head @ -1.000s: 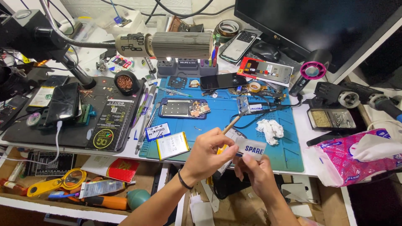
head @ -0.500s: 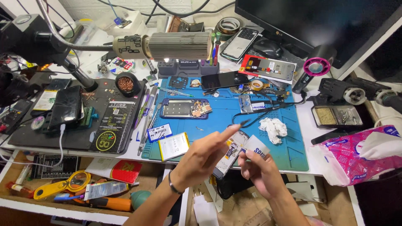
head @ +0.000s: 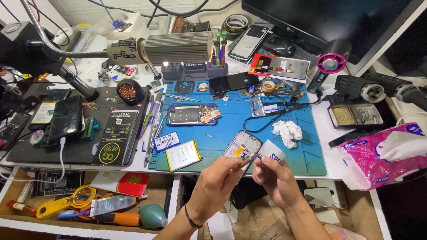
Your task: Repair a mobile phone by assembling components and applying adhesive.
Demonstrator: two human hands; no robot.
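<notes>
My left hand (head: 219,183) pinches a thin tool, its tip pointing right toward my right hand. My right hand (head: 272,178) grips a small white package (head: 271,151) over the front edge of the blue work mat (head: 271,133). Just behind both hands lies an opened phone frame (head: 243,145) with a small orange part inside. A flat battery (head: 182,155) lies left of it. Farther back on the mat sits an opened phone body (head: 191,115) with its board exposed. A black band circles my left wrist.
A crumpled white tissue (head: 287,132) lies right of the phone frame. A dark mat (head: 111,133) with phones lies left, under a lamp arm. A monitor (head: 329,18), a pink-ringed blower (head: 328,66), a parts tray (head: 353,115) and a pink tissue pack (head: 378,155) stand right. An open drawer below holds hand tools (head: 89,206).
My left index finger, which was pointing up and right, has folded down. Both hands now meet close together at the tool tip, lower over the mat's front edge.
</notes>
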